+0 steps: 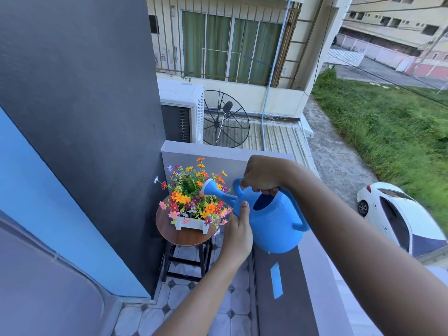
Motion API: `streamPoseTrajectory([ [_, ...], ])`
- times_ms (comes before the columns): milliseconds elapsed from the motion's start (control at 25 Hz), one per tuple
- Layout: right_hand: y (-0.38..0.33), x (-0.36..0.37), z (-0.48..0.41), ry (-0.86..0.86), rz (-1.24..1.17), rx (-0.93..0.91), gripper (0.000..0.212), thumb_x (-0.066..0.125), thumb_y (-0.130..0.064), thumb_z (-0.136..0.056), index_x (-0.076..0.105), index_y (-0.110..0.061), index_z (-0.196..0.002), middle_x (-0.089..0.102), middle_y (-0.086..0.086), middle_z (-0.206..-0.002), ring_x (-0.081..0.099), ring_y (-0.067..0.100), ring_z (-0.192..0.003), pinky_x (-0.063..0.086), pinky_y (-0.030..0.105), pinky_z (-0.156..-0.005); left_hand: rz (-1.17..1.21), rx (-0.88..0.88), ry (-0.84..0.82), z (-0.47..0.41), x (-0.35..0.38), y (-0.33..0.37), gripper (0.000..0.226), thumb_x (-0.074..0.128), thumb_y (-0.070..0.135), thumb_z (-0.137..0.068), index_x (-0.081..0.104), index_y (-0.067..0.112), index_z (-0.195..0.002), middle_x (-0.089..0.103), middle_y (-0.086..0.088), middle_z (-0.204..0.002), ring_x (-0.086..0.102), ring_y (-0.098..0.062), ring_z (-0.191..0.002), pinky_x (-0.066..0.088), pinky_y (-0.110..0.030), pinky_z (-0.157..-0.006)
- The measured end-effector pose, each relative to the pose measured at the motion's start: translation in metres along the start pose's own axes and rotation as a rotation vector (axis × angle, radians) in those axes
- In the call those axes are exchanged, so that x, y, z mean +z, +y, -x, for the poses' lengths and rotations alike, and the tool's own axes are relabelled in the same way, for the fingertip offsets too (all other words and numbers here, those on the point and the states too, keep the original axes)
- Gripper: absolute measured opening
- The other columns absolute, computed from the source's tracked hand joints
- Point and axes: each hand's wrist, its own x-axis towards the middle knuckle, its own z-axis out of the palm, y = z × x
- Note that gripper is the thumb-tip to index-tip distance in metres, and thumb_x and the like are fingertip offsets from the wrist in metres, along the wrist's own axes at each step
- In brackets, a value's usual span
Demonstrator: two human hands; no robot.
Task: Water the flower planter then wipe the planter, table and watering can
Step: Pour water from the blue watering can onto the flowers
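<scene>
Outdoors, head view. Right hand (pixel 260 175) is closed around the top handle of the blue watering can (pixel 274 221), carrying it in the air. Left hand (pixel 238 229) is pressed flat against the can's front side below the spout, fingers loose, steadying rather than clasping. Spout rose (pixel 210 186) reaches out left of the grip, over the flowers (pixel 194 197). White planter (pixel 192 224) sits left of and below the grip, near the front edge of the round wooden table (pixel 186 235); some bare tabletop shows in front of it. Dark wall (pixel 84 105) stands close along the table's left; grey parapet (pixel 218 161) stands behind it. Ledge top (pixel 278 299) runs beneath the can, a blue strip (pixel 276 280) lying on it. Tiled floor (pixel 181 311) lies open on the near side of the table.
</scene>
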Motion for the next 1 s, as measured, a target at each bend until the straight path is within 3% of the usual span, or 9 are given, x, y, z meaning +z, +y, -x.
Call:
streamPoseTrajectory([
  [160,-0.019,-0.001,-0.011,-0.037,0.014,-0.049,0.024,0.056,-0.010,-0.092,0.049,-0.004,-0.069,0.045,0.020,-0.063,0.031,0.021,-0.041,0.027,0.024,-0.044,0.045,-0.016,0.038,-0.006,-0.016,0.007,0.038,0.033,0.058,-0.097,0.051,0.025,-0.091,0.049,-0.003,-0.078,0.052,-0.020,-0.077,0.047,-0.043,-0.071],
  [360,-0.046,-0.001,-0.028,-0.063,-0.002,-0.066,0.026,0.055,-0.008,-0.094,0.047,-0.004,-0.069,0.044,0.018,-0.066,0.029,0.019,-0.040,0.027,0.023,-0.044,0.072,-0.043,0.057,-0.022,-0.040,0.007,0.044,0.034,0.072,-0.087,0.048,0.031,-0.085,0.052,-0.006,-0.091,0.053,-0.020,-0.086,0.052,-0.050,-0.084],
  [480,-0.059,-0.003,-0.040,-0.066,-0.023,-0.060,0.027,0.054,-0.007,-0.094,0.044,-0.006,-0.070,0.043,0.018,-0.067,0.028,0.018,-0.039,0.026,0.024,-0.044,0.077,-0.085,0.045,-0.033,-0.054,0.014,0.066,0.035,0.086,-0.071,0.055,0.029,-0.099,0.063,-0.018,-0.110,0.063,-0.033,-0.099,0.050,-0.056,-0.094],
  [560,-0.065,-0.005,-0.049,-0.056,-0.027,-0.047,0.027,0.054,-0.009,-0.095,0.045,-0.005,-0.070,0.045,0.019,-0.067,0.029,0.019,-0.040,0.027,0.025,-0.044,0.057,-0.086,0.030,-0.041,-0.062,0.017,0.066,0.035,0.084,-0.075,0.055,0.028,-0.105,0.064,-0.018,-0.116,0.062,-0.033,-0.107,0.050,-0.056,-0.095],
  [720,-0.072,-0.009,-0.066,-0.024,-0.011,-0.017,0.028,0.053,-0.011,-0.097,0.050,-0.002,-0.070,0.050,0.022,-0.066,0.036,0.023,-0.041,0.030,0.025,-0.043,0.038,-0.083,-0.005,-0.062,-0.075,0.024,0.037,0.035,0.068,-0.090,0.049,0.033,-0.089,0.054,0.002,-0.090,0.054,-0.017,-0.083,0.049,-0.045,-0.084],
  [840,-0.075,-0.011,-0.076,0.009,0.017,0.032,0.027,0.050,-0.010,-0.098,0.054,0.001,-0.073,0.055,0.025,-0.067,0.041,0.026,-0.043,0.033,0.025,-0.043,0.063,-0.086,-0.058,-0.076,-0.081,0.029,0.050,0.037,0.074,-0.081,0.056,0.030,-0.097,0.059,-0.003,-0.094,0.057,-0.020,-0.087,0.051,-0.049,-0.079],
  [1000,-0.073,-0.014,-0.084,0.047,0.021,0.092,0.032,0.049,-0.008,-0.097,0.054,0.003,-0.067,0.055,0.024,-0.061,0.041,0.024,-0.038,0.035,0.027,-0.046,0.013,-0.057,-0.088,-0.088,-0.083,0.033,0.065,0.034,0.071,-0.089,0.057,0.016,-0.115,0.066,-0.015,-0.106,0.058,-0.020,-0.088,0.045,-0.037,-0.076],
])
